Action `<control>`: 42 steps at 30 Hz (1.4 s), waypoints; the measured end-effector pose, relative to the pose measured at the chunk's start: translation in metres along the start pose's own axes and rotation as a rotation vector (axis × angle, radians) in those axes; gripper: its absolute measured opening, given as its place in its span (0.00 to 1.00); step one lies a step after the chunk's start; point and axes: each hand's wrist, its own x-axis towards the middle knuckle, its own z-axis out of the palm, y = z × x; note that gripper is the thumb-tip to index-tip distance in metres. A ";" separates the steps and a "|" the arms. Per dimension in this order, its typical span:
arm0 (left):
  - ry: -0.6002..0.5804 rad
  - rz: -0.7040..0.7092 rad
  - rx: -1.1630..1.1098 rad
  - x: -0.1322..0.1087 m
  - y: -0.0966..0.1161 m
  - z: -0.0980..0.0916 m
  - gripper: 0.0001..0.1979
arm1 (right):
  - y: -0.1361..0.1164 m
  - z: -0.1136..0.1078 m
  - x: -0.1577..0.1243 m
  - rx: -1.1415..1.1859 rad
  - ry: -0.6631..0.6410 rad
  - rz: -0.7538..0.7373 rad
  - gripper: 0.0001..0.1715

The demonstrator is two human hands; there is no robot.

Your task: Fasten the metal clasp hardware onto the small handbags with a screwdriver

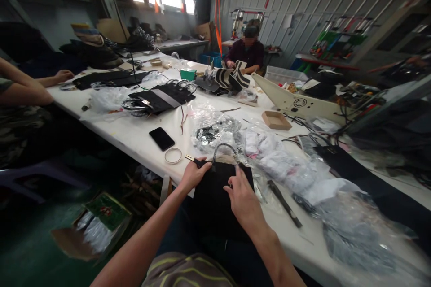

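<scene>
A black fabric bag (212, 202) lies over the near edge of the white table (134, 136), with a thin curved metal handle (225, 148) arching over its top. My left hand (193, 174) grips the bag's upper left corner, fingers closed, next to a small gold-tipped strap end (189, 158). My right hand (243, 197) rests on the bag's upper right part, fingers curled and pinching something small near the top edge.
A black phone (162, 138) and a tape ring (173, 155) lie left of the bag. Clear plastic bags (286, 166) pile up to the right. A small cardboard box (276, 119) sits farther back. One person sits at the far end, another's arms (30, 85) rest at left.
</scene>
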 end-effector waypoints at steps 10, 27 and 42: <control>0.069 0.139 0.102 -0.001 0.020 0.003 0.12 | 0.041 -0.006 0.051 0.585 0.148 0.472 0.30; -0.237 -0.116 -0.377 -0.006 0.051 -0.005 0.23 | 0.046 -0.003 0.033 0.550 0.069 0.373 0.23; -0.088 -0.276 -0.497 -0.013 0.031 0.011 0.23 | 0.035 -0.022 0.055 0.262 -0.082 0.052 0.10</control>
